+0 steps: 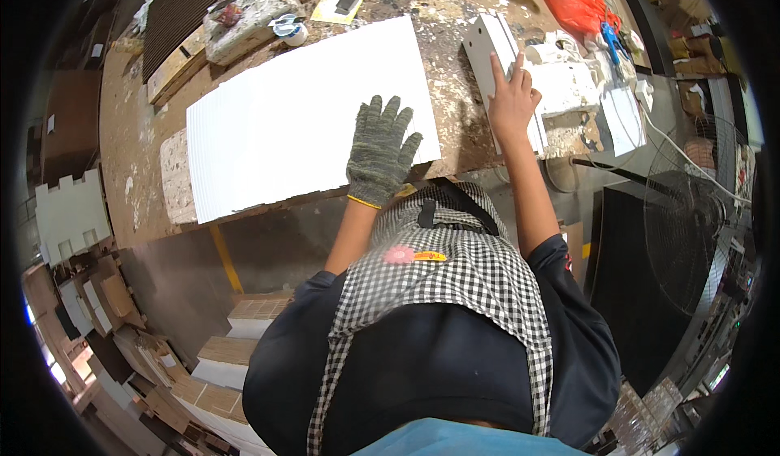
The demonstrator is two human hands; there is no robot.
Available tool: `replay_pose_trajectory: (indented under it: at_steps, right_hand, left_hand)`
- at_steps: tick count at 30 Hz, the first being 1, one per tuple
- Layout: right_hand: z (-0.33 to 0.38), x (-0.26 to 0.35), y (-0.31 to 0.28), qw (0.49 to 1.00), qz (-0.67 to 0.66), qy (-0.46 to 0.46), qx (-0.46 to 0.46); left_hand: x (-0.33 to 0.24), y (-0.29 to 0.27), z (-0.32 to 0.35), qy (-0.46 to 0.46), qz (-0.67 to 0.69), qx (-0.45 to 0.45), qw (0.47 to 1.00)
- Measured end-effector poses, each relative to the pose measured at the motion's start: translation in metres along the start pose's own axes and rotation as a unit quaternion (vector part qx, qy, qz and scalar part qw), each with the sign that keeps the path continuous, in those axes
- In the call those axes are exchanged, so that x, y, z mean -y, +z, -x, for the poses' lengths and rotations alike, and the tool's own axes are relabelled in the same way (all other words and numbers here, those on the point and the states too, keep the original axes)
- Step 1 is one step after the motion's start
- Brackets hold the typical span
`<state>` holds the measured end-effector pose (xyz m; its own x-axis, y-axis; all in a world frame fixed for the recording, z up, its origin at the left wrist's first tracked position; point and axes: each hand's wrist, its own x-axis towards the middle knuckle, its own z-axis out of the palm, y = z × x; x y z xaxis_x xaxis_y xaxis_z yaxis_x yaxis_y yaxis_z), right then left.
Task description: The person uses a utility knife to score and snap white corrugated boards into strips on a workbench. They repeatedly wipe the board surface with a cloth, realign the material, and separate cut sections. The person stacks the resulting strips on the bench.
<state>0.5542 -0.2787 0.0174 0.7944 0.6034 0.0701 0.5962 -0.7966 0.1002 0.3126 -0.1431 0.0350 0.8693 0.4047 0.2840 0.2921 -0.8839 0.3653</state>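
A stack of large white panels point(301, 107) lies on the paint-spattered workbench point(134, 155) in front of me. My left hand point(379, 149), in a dark grey knitted glove with a yellow cuff, rests flat on the panels' near right corner, fingers spread and holding nothing. To the right, my bare right hand point(513, 105) lies over some narrow white boards point(481, 48) set lengthwise away from me. Its index and middle fingers are stretched apart along the boards, and the other fingers are partly bent. Small dark holes show in the leftmost board's face.
Behind the panels are a spattered white block point(252, 13), a small white tub point(294, 35) and a dark phone-like object point(348, 0) on yellow paper. A red plastic bag point(574, 3) lies at the far right, near a blue-handled tool point(611, 43). A wire-caged fan point(681, 212) stands right of the bench.
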Motion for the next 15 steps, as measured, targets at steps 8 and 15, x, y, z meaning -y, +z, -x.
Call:
replay_pose_trajectory:
  at_steps: [8, 15]
  right_hand:
    - [-0.013, -0.035, 0.003, 0.98, -0.194, 0.018, -0.035]
    - [-0.011, -0.036, -0.002, 0.967, -0.25, 0.034, -0.031]
  left_hand:
    - [-0.002, 0.004, -0.001, -0.016, -0.018, 0.007, 1.0]
    - [-0.002, 0.003, -0.001, -0.005, -0.021, -0.013, 1.0]
